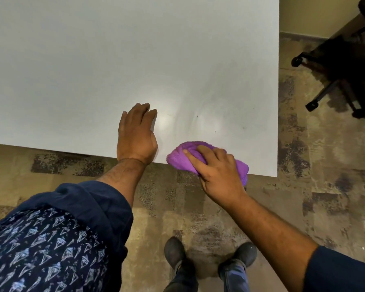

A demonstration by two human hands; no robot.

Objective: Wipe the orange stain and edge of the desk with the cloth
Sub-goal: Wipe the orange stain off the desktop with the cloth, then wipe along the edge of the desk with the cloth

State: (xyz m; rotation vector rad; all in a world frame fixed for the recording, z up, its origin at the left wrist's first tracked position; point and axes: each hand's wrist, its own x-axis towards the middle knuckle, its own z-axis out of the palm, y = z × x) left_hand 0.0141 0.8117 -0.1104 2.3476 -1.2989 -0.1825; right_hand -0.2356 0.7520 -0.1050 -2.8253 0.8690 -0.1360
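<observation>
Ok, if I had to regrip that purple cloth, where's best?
Probably its bunched top, from above and the near side, as the right hand does: the purple cloth is wadded at the desk near edge, part overhanging.

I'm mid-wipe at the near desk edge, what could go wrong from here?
1. The purple cloth already overhangs the desk edge under the right hand; it may slip off toward the floor.
2. No orange stain shows now; faint dark marks remain farther in and might be missed.
3. The left hand rests flat near the edge and could block a leftward stroke.
</observation>
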